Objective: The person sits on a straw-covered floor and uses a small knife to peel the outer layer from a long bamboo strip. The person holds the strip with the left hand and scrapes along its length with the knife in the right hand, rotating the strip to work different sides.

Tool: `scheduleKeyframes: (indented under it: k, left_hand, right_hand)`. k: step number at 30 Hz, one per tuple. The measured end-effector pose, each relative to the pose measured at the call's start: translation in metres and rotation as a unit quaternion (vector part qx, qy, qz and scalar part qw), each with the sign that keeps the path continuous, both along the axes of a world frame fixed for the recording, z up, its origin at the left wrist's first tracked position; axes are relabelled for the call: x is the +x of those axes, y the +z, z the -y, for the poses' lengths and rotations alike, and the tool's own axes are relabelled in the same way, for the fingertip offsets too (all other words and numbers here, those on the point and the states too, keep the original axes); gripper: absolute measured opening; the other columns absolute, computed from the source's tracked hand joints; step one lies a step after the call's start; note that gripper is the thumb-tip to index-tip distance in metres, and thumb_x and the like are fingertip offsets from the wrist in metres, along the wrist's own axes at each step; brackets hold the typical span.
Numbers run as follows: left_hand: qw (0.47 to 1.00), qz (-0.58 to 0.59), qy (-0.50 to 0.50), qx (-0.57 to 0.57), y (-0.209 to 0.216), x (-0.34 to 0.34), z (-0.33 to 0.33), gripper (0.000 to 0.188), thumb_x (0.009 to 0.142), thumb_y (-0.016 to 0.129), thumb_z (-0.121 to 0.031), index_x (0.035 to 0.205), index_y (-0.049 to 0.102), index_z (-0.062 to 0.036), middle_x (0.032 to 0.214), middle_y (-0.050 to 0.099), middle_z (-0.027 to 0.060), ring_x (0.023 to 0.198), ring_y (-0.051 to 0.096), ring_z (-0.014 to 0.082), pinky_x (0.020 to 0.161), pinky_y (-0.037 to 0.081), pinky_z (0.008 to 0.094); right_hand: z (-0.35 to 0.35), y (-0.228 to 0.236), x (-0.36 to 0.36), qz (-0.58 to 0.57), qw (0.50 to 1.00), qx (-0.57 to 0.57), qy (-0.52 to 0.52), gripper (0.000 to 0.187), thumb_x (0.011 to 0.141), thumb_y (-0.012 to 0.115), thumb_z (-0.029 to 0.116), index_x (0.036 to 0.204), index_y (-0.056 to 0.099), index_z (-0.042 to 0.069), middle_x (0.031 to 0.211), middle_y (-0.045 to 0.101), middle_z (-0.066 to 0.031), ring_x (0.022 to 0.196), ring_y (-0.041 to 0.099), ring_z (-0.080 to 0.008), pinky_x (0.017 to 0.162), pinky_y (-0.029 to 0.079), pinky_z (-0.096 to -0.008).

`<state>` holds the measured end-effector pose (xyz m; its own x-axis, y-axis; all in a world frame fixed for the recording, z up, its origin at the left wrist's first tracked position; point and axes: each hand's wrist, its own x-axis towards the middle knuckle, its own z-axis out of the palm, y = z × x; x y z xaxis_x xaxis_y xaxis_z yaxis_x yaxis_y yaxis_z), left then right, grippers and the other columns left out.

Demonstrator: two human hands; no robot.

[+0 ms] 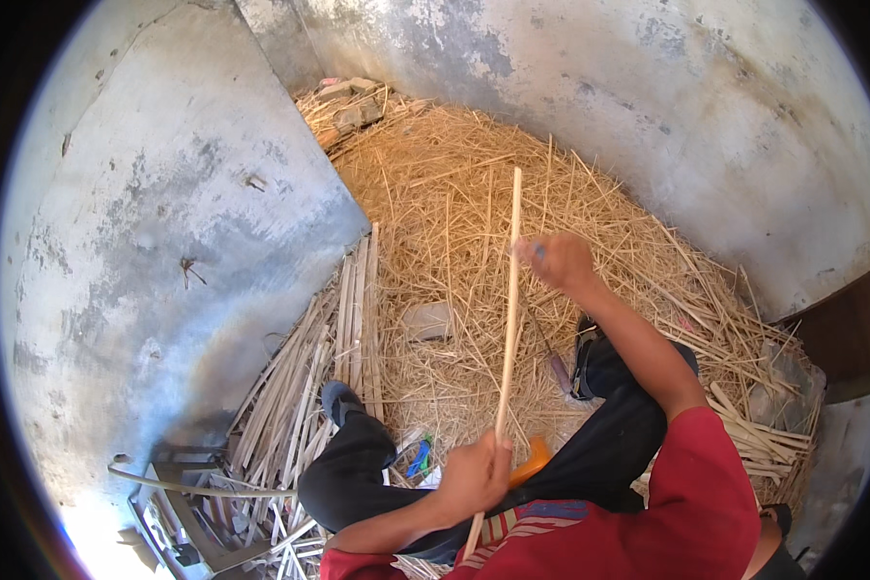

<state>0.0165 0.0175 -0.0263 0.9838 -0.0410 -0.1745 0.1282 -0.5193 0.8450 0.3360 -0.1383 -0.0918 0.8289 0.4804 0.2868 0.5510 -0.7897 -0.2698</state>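
A long pale wooden strip (509, 338), perhaps split bamboo, stands out in front of me, running from my lap toward the far wall. My left hand (469, 476) is wrapped round its lower part, close to my body, with the butt end showing below the fist. Higher up, my right hand (559, 261) is closed beside the strip's upper part. Something small and greyish shows at its fingers, too blurred to name. Whether that hand grips the strip or only touches it, I cannot tell.
Straw and shavings (454, 222) cover the floor between grey plastered walls (590, 58). Bundled strips (358, 319) lie left of my legs, more (759, 435) at right. A dark-handled tool (559, 374), a brick (427, 321) and an orange curved object (532, 462) lie close by.
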Motion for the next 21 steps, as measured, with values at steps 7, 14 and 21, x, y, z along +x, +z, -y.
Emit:
scheduleKeyframes:
  k: [7,14,21]
  left_hand:
    - [1.0,0.02,0.003,-0.011,0.0,0.0,-0.006,0.026,0.095,0.049,-0.021,0.076,0.047,-0.002,0.051,0.049,0.0181,0.046,0.055,0.0397,0.044,0.041,0.0462]
    - [0.999,0.039,-0.027,-0.009,-0.002,-0.011,0.0,0.028,0.095,0.051,-0.02,0.074,0.046,-0.0012,0.051,0.048,0.0183,0.046,0.054,0.0373,0.043,0.039,0.0436]
    - [0.997,0.052,-0.054,0.005,-0.006,-0.016,0.007,0.025,0.094,0.05,-0.019,0.076,0.045,-0.0021,0.05,0.048,0.018,0.046,0.054,0.0398,0.045,0.042,0.0469]
  right_hand:
    - [-0.01,0.002,-0.04,-0.048,0.994,0.08,0.059,0.083,0.088,0.02,0.077,0.049,0.05,0.011,0.039,0.036,-0.0005,0.035,0.037,-0.0162,0.034,0.03,-0.0338]
    - [0.002,0.0,0.003,-0.067,0.993,0.085,-0.038,0.085,0.089,0.021,0.075,0.046,0.046,0.008,0.038,0.035,-0.006,0.037,0.04,-0.0218,0.04,0.034,-0.0402]
    - [0.012,0.003,0.019,-0.101,0.991,0.012,-0.091,0.085,0.092,0.021,0.071,0.056,0.062,0.005,0.042,0.043,-0.0056,0.041,0.046,-0.0227,0.042,0.038,-0.0398]
